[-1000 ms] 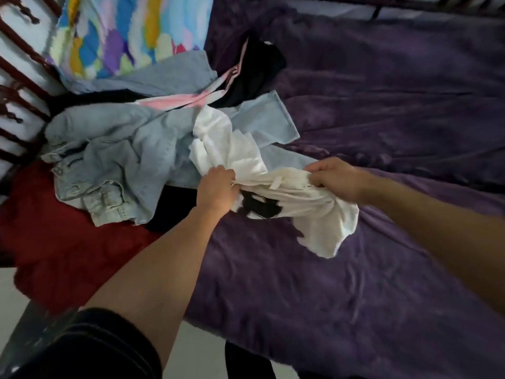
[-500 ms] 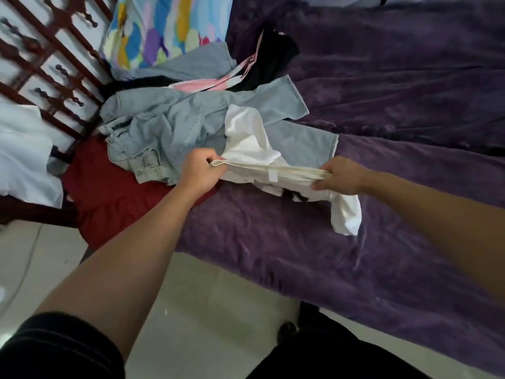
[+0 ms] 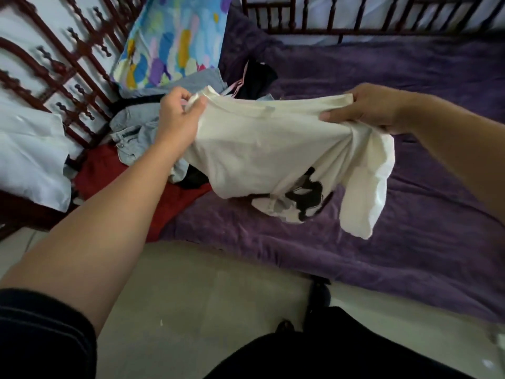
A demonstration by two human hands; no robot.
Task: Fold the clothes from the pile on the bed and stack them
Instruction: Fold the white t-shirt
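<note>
A white T-shirt [image 3: 262, 149] with a black print hangs in the air above the bed's near edge. My left hand [image 3: 179, 117] grips its upper left corner and my right hand [image 3: 369, 109] grips its upper right corner, so the top edge is stretched between them. The lower part and one sleeve dangle. Behind it lies the pile of clothes [image 3: 136, 132]: light blue jeans, a black garment with a pink strip, and a red cloth [image 3: 109, 173] underneath.
A purple blanket [image 3: 382, 214] covers the bed. A colourful pillow [image 3: 172, 42] leans at the head end against the dark wooden headboard [image 3: 62, 67]. A white pillow [image 3: 27, 151] sits at far left. Pale floor tiles [image 3: 191, 296] lie below.
Both hands have lifted the white T-shirt up off the pile and spread it wider between them. The view has pulled back from the bed.
</note>
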